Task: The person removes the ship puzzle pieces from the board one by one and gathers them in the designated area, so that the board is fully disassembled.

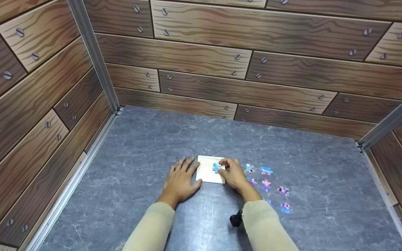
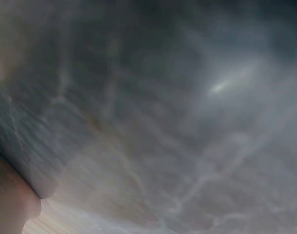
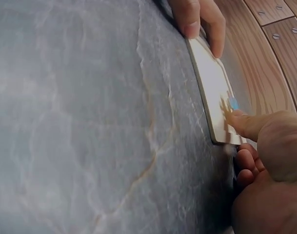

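A shallow, pale wooden puzzle tray (image 1: 206, 177) lies flat on the dark marbled tabletop. My left hand (image 1: 181, 179) is spread at its left side, with fingertips and thumb touching the rim. Over the tray's right part, my right hand (image 1: 235, 173) pinches a blue jigsaw piece (image 1: 216, 167) between thumb and fingers. From the right wrist view, the thumb is at the tray's surface beside a bit of the blue piece (image 3: 233, 103), most of which is hidden. The left wrist view is mostly blurred tabletop, with part of a finger (image 2: 14, 200) at the lower left.
Several loose jigsaw pieces lie right of the tray, among them a blue one (image 1: 266, 170), a pink and purple one (image 1: 266, 184) and a red and white one (image 1: 283, 190). Beside the right sleeve is a small black object (image 1: 236, 220). Wood-patterned walls (image 1: 201, 55) enclose the table.
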Motion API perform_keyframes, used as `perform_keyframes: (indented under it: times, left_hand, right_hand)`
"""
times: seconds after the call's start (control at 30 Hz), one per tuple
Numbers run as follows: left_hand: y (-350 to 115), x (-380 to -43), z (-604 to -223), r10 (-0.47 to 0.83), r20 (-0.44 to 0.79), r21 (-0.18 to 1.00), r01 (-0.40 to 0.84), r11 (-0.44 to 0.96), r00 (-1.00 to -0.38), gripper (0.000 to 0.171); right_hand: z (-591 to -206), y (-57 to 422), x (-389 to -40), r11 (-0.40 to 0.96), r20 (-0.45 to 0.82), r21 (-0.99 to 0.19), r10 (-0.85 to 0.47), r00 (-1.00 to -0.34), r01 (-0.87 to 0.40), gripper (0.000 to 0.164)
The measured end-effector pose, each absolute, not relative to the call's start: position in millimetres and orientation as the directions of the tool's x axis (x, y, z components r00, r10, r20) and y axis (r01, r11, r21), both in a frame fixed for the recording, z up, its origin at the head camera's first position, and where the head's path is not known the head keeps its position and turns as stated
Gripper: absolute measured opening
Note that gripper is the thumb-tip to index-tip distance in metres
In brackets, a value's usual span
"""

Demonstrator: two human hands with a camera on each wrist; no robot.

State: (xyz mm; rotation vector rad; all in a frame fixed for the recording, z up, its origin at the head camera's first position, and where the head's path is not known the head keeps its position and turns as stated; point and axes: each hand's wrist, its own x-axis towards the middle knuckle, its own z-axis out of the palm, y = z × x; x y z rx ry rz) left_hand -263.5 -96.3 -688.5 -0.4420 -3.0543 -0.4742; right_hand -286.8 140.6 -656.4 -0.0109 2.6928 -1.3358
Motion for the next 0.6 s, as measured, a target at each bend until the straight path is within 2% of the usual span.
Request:
perform_keyframes:
  times: [0.17, 0.33, 0.6]
  left_hand:
    - [-96.3, -262.4, -689.9, 0.277, 0.059, 0.296, 0.282, 0.913, -0.959, 0.072]
    - [-94.9, -260.5, -689.8, 0.281, 0.061, 0.295, 0.286, 0.912, -0.958, 0.071]
    - [-98.0, -262.8, -687.4, 0.286, 0.069, 0.297, 0.294, 0.909, -0.956, 0.071]
  right_hand:
    - [-657.5, 145.0, -283.3, 0.614, -0.103, -0.789, -0.101, -0.990, 0.019, 0.019]
    - [-650.8, 158.3, -278.8, 0.560, -0.075, -0.828, -0.124, -0.990, -0.008, 0.019]
    - [-636.5, 201.2, -278.7, 0.578, -0.064, -0.816, -0.126, -0.990, -0.020, 0.025]
